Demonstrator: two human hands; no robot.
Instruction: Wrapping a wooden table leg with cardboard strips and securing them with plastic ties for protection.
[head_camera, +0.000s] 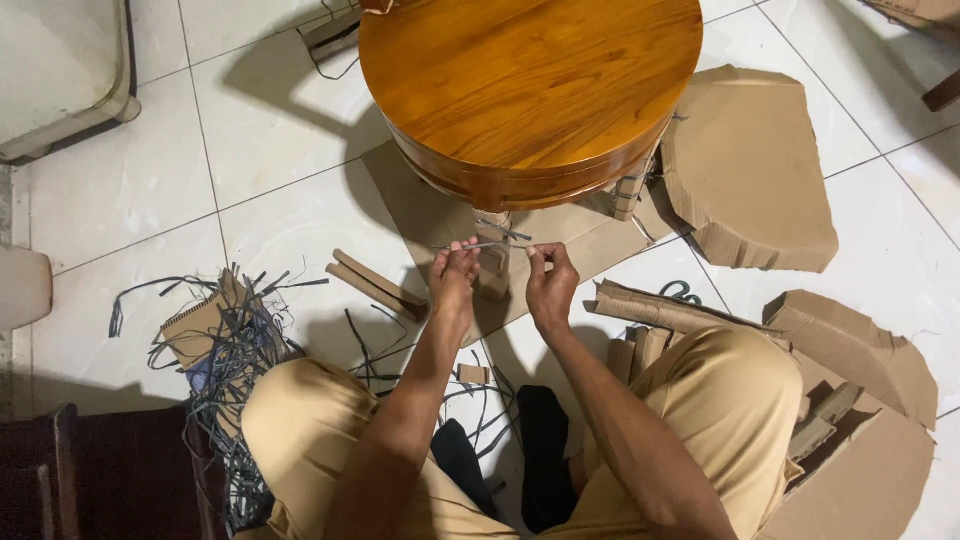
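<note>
A thin grey strap (497, 245) (light and limp, judged best pinched near its ends) is held taut at frame centre between the closed left hand (453, 278) and right hand (551, 283), against a cardboard-wrapped leg (493, 262) below the round wooden table (530, 80).

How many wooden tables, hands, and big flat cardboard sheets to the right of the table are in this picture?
Round wooden table: 1
Hands, left hand and right hand, both pinching a grey strap: 2
Big cardboard sheets right of the table: 1
Total: 4
</note>
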